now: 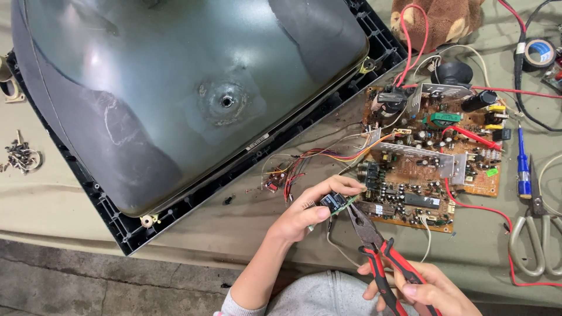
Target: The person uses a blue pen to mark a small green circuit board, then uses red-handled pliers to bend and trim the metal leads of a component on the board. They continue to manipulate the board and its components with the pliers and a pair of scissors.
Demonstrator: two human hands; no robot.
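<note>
While the small circuit board (pixel 335 203) sits pinched in the left hand (pixel 304 213) just off the big brown board's (pixel 433 158) near-left corner, the red-handled pliers (pixel 374 243) point up-left at it, nose touching its right edge, handles clenched in the right hand (pixel 424 289) over the desk (pixel 234 228).

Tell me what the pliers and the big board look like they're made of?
Pliers: dull grey metal at the nose, with red and black handles that look like rubbery plastic. Circuit board: a flat orange-brown sheet, probably resin laminate, covered in shiny metal fins and small plastic parts.
</note>
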